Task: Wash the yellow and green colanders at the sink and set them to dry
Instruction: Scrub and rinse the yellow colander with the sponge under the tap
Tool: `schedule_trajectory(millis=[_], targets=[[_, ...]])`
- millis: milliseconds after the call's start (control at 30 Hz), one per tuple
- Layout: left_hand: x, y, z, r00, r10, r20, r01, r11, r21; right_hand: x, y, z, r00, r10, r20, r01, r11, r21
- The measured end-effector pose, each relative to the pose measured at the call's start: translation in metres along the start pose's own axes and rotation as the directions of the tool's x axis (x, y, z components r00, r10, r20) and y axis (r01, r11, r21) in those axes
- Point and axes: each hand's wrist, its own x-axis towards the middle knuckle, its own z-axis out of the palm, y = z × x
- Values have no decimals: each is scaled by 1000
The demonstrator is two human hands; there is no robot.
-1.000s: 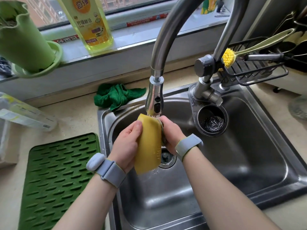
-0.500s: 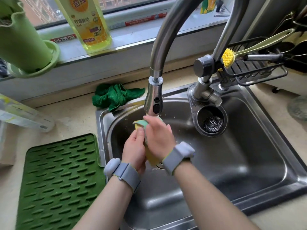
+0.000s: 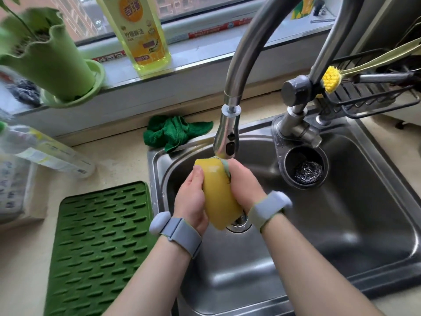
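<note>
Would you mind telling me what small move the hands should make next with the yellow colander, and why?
Probably turn the yellow colander under the tap head: both the left hand and right hand grip it there, edge-on over the sink, so other faces likely need rinsing.

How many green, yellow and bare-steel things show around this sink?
Green: 4 - ridged drying mat, crumpled cloth, wavy-rimmed plant pot, pot saucer
Yellow: 3 - colander, detergent bottle, brush head
Steel: 3 - sink, tap, scourer
Total: 10
</note>
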Motion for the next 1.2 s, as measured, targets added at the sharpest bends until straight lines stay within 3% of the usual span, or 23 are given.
schedule_trajectory(millis=[67,133,167,267,400,467,533,633,733,833,900,1000,1033,1133,1200], targets=[[3,-2,2,999,44,-4,-44,993,106,-17,1,16,987,-137,-79,138,990,11],[1,-6,2,995,85,44,-92,976,195,-18,4,19,982,-141,-124,126,985,-122],[0,-7,-1,991,102,91,-122,959,254,-11,5,12,990,-104,-99,85,980,-182],[-4,-10,-5,974,114,196,-175,928,328,6,7,-14,992,120,-38,-124,987,-101],[-1,-9,-10,970,167,176,-222,901,373,-19,-2,7,989,-148,-20,146,986,-75],[1,-6,-16,966,159,204,-233,878,419,-20,-1,12,982,-191,-14,188,976,-114],[-3,-4,-19,955,141,260,-245,869,429,0,3,0,997,-69,26,72,986,-150],[-9,-4,-18,948,120,295,-232,895,382,15,5,-14,990,135,-25,-138,977,-162],[-5,-3,-17,950,158,270,-261,876,406,1,0,3,996,-81,-33,69,958,-277],[-2,0,-23,938,136,317,-274,852,446,-9,-5,7,987,-157,16,157,966,-206],[-6,2,-25,920,73,386,-260,851,457,6,-7,-6,995,-28,93,49,972,-229],[-9,3,-25,900,39,433,-263,842,470,21,-8,-21,978,196,69,-183,969,-167],[-8,3,-26,909,61,413,-273,835,478,18,-9,-18,981,172,88,-154,972,-179],[1,2,-30,928,138,346,-302,822,483,-3,-11,3,991,12,135,-25,995,92],[0,3,-34,925,139,352,-297,845,445,-6,-11,9,988,-42,149,22,991,133]])
